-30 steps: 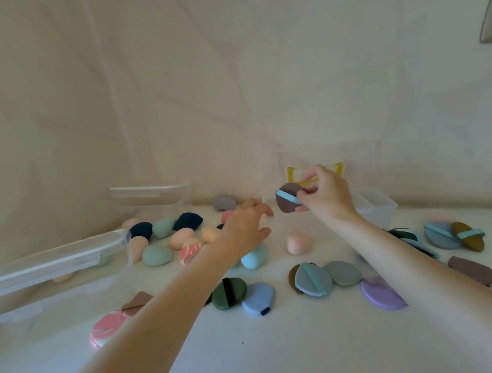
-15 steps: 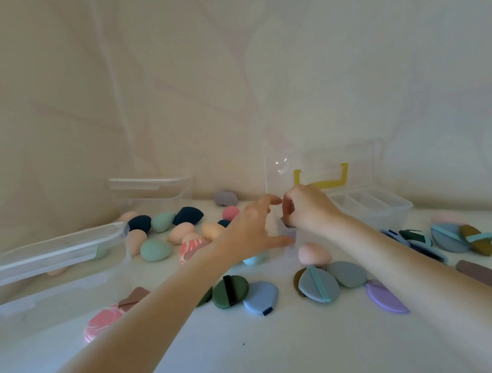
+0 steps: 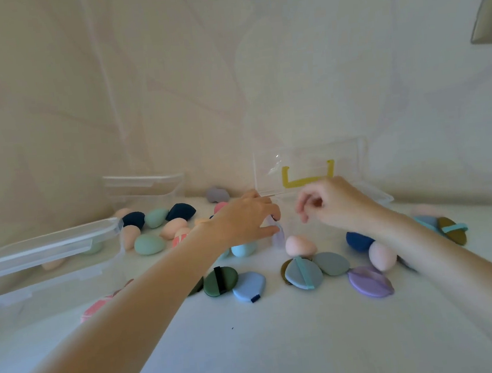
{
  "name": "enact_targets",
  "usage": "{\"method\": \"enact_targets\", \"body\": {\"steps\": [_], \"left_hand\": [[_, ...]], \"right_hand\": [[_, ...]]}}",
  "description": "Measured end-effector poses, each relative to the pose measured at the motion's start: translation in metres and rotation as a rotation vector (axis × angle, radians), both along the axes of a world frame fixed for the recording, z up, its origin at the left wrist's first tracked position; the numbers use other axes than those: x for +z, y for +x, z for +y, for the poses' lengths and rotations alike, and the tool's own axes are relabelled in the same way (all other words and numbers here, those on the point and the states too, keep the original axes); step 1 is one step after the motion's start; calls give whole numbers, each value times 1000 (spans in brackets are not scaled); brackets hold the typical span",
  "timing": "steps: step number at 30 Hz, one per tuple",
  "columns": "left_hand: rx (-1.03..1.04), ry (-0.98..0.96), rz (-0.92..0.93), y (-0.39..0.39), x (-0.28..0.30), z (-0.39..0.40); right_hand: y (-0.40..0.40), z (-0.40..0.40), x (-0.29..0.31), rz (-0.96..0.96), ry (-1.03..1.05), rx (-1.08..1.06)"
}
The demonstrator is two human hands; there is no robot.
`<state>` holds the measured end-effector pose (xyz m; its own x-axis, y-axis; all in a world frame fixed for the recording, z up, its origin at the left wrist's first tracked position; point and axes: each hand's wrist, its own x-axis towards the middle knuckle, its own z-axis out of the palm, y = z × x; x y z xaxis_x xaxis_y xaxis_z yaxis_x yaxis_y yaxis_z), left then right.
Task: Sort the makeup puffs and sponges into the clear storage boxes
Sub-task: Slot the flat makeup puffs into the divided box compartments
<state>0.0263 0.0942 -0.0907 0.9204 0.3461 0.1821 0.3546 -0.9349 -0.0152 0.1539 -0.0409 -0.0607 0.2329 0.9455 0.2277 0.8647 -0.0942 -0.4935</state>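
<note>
My left hand (image 3: pixel 247 221) reaches to the front left corner of the clear storage box (image 3: pixel 374 195) and pinches that corner between thumb and fingers. The box's lid (image 3: pixel 305 157), with a yellow handle, stands upright against the wall. My right hand (image 3: pixel 336 202) hovers just in front of the box with loosely curled fingers and nothing in it. Flat puffs lie in front: a green one with a black strap (image 3: pixel 220 281), a blue one (image 3: pixel 249 286), a grey-blue one (image 3: pixel 303 273), a lilac one (image 3: pixel 370 281). Egg-shaped sponges sit nearby, among them a pink one (image 3: pixel 300 245) and a teal one (image 3: pixel 149 244).
A long clear box (image 3: pixel 48 252) stands at the left with its lid on, and another clear box (image 3: pixel 144 188) is in the back corner. More puffs (image 3: pixel 452 228) lie at the far right under my right forearm. Walls close the table at the back and left.
My right hand carried a brown puff with a blue strap down to the yellow-handled box, and now it is empty and drawn back right. My left hand moved forward and took the box's corner.
</note>
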Motion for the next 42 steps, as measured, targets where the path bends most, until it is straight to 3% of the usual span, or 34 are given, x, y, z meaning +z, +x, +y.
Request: {"method": "enact_targets", "body": {"steps": [3,5,9,12,15,18,28,37,42], "left_hand": [[0,50,50,0,2,1],[7,54,80,0,2,1],[9,35,135,-3,3,3],[20,14,133,-4,4,3],[36,26,154,-2,6,3],[29,28,161,-1,6,5],[42,-49,109,-2,7,9],[44,-139,42,-5,13,2],[70,-182,52,-1,8,5]], "right_hand": [[-9,-24,-12,-114,-337,167],[-14,-28,-28,-234,-426,226],[-15,-24,-34,-321,-301,223],[-8,-20,-10,-130,-199,138],[-4,-5,13,97,120,-18],[-5,23,11,75,267,-208],[-5,55,-21,-202,99,-259],[3,67,-30,115,37,-350],[-2,67,-28,-31,-25,-284]]}}
